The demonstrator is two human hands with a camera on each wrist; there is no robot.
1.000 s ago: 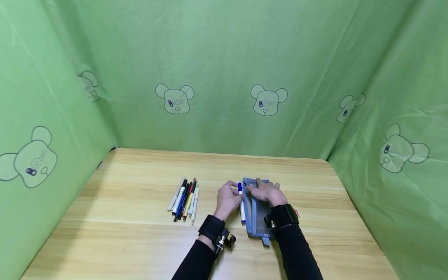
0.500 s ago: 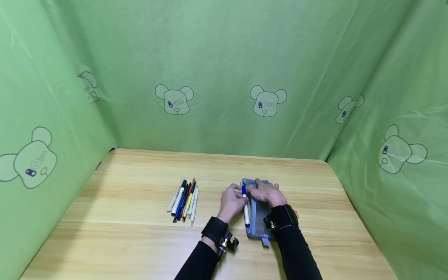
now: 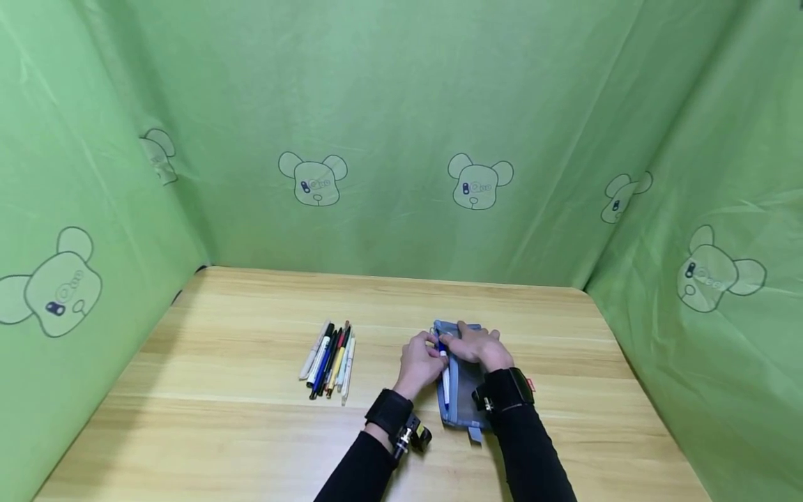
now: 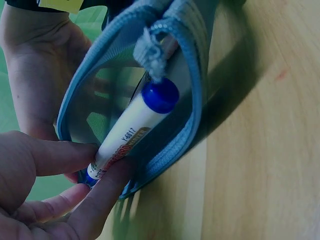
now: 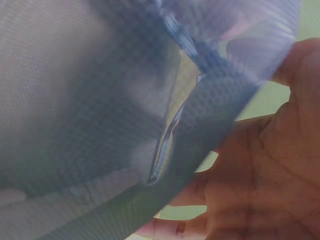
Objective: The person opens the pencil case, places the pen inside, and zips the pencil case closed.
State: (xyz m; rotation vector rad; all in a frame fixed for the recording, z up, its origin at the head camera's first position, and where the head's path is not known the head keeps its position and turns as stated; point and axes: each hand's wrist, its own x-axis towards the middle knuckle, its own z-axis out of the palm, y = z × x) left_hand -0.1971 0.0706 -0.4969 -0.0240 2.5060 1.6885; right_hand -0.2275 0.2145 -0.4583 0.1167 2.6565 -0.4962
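My left hand (image 3: pixel 420 364) pinches a white whiteboard marker (image 4: pixel 127 132) with blue ends between thumb and fingers. In the left wrist view the marker slants inside the gaping zipped mouth of a blue-grey mesh pencil pouch (image 4: pixel 192 55). Over the far part of the pouch (image 3: pixel 467 397) lies my right hand (image 3: pixel 479 346), its thumb at the mouth's edge, holding the pouch. Close mesh fills most of the right wrist view, where the right palm (image 5: pixel 260 175) shows beside it and the fingertips are partly hidden.
On the wooden table (image 3: pixel 219 425), left of the hands, several pens and markers (image 3: pixel 329 361) lie in a bunch. Green cloth (image 3: pixel 401 230) with bear-head prints surrounds the table at the back and sides. A short tab (image 3: pixel 475 435) sticks out of the pouch's near end.
The marker has moved rightward with my left hand, from beside the pouch, over its edge and into the mouth. My right hand has stayed almost still on the pouch.
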